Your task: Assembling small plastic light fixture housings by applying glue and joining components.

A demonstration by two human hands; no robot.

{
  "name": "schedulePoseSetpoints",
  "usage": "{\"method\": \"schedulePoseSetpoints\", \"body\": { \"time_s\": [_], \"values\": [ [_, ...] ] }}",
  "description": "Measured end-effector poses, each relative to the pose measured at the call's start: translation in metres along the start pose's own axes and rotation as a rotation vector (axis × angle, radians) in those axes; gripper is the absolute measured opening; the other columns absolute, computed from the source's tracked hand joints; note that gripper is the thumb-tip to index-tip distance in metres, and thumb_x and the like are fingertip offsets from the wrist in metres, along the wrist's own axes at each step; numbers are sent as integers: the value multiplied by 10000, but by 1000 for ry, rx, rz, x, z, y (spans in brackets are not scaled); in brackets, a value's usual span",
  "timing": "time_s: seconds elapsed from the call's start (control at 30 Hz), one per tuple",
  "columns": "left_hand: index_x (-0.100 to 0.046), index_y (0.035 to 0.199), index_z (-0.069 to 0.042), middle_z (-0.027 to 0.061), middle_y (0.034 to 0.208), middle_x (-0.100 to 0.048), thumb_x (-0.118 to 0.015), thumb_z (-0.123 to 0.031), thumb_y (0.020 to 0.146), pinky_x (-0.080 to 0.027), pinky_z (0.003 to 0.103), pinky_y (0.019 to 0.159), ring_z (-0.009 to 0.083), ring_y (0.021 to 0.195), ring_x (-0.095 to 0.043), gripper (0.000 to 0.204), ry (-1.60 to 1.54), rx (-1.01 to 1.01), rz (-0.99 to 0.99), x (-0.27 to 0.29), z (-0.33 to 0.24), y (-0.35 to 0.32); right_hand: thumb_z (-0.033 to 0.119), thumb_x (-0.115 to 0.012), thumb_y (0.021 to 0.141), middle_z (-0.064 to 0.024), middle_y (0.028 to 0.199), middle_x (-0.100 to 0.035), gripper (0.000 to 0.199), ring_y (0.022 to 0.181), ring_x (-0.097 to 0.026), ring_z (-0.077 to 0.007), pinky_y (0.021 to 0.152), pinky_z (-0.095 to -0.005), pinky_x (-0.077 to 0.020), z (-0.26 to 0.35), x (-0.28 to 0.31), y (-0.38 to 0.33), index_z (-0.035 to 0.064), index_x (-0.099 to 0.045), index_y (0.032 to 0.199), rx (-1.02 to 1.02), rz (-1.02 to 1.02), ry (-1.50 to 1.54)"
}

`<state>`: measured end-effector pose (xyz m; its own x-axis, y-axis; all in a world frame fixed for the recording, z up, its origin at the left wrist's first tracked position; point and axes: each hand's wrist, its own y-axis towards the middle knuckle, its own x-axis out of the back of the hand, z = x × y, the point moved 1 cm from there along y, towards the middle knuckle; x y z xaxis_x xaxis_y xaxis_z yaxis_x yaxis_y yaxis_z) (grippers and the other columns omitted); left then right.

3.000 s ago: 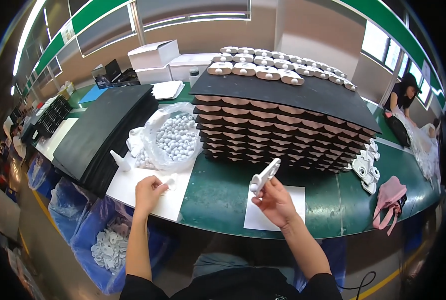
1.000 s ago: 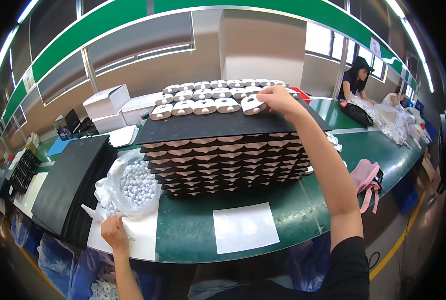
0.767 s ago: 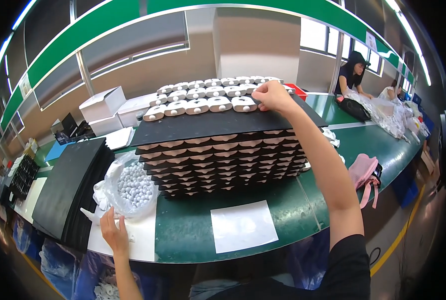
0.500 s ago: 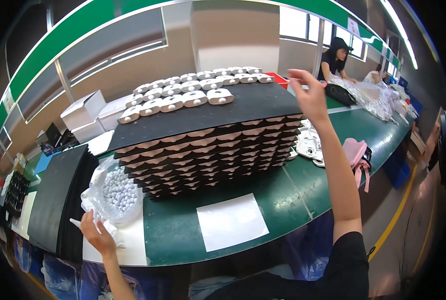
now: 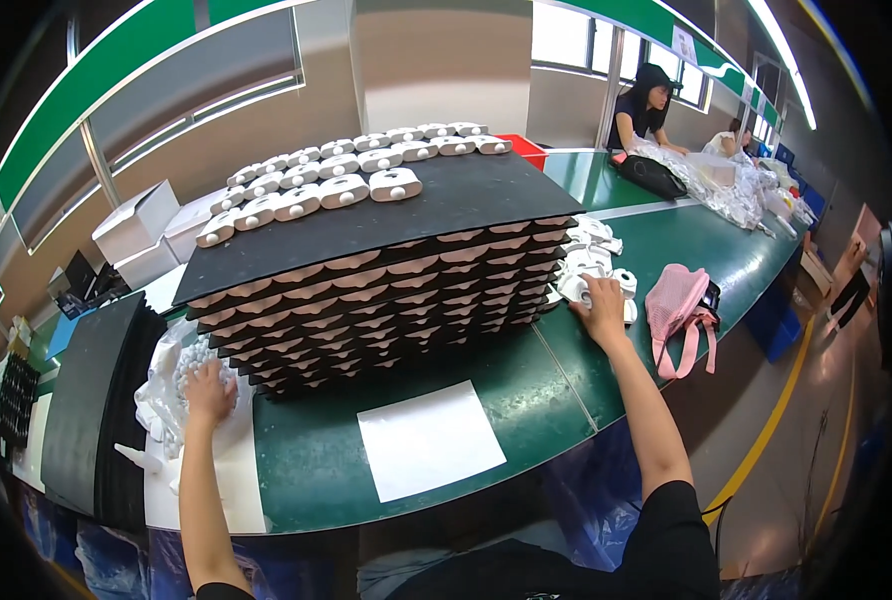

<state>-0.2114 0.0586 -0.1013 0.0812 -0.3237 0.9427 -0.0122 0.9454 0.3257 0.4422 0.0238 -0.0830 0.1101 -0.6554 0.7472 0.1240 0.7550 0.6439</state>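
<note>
Atop green table (image 5: 486, 385): two hands (image 5: 600, 306), one paper sheet (image 5: 429, 438)

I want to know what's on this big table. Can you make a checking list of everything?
Surface: green table, white paper sheet lying flat.
Job's things: tall tray stack; white plastic parts in rows on top; loose white parts; bag of small white pieces.
Clutter: pink bag, white boxes.
Hands: left hand in the bag; right hand on loose parts.
Cables: nothing seen.
Surroundings: people at the far end.
</note>
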Motion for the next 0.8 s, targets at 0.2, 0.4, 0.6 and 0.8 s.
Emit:
{"method": "schedulePoseSetpoints", "body": {
  "time_s": [0.2,0.4,0.6,0.8],
  "values": [
    [-491,1037,-92,128,1122,-462,-519,-274,802,-402,521,774,379,1037,-431,299,9,40,-52,13,-35,2,70,-699,570,-164,963,-456,610,929,-483,-343,805,-385,-407,18,23,-18,40,-454,1128,-176,-68,114],
    [-484,955,-67,140,1050,-464,-476,-164,827,-443,429,705,325,936,-477,162,-75,-5,-175,9,-36,-2,59,-643,631,-113,903,-556,583,707,-551,-168,642,-269,-458,45,22,-65,6,-433,1173,-349,-132,764],
    [-497,921,-49,166,828,-553,-465,-138,825,-444,436,587,356,675,-556,135,-17,-85,-194,6,-31,-3,68,-630,726,14,661,-566,170,573,-468,-23,479,-182,-378,56,30,-76,1,-611,882,-432,-145,871],
    [-491,807,-42,181,703,-570,-476,-166,826,-427,459,577,370,669,-557,127,-66,7,-188,13,-39,-8,77,-625,755,12,666,-577,159,554,-470,-27,478,-181,-384,68,39,-77,-2,-608,893,-382,-149,853]
  ]
}}
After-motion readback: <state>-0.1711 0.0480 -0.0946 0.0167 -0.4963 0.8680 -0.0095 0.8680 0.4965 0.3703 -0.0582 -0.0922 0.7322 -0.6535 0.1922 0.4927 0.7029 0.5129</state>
